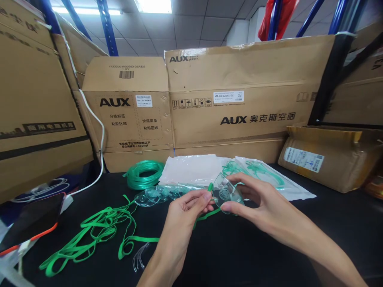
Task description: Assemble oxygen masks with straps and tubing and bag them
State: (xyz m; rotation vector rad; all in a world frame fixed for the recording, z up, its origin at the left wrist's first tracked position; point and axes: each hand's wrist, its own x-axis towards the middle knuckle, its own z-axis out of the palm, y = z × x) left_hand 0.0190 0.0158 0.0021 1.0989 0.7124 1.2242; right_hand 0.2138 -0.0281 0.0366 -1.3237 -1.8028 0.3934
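My right hand [254,197] grips a clear, green-tinted oxygen mask [225,194] by its rim, thumb below and fingers above. Pinched between thumb and fingers of my left hand [191,207] is a green elastic strap [210,186], its end up against the mask's left edge. Whether the strap passes through the mask's side hole, I cannot make out. More of the strap hangs below my hands. Behind my left hand lies a row of nested clear masks [161,194]. To the left, loose green straps [98,227] lie tangled on the black table [257,255].
A coil of green tubing [145,174] and white packets [190,169] lie at the back, one packet with green tubing [263,171] inside. Thin metal strips [139,257] are near the front. A phone [34,217] lies left; a cardboard box [329,159] stands right. Large cartons [248,139] wall the back.
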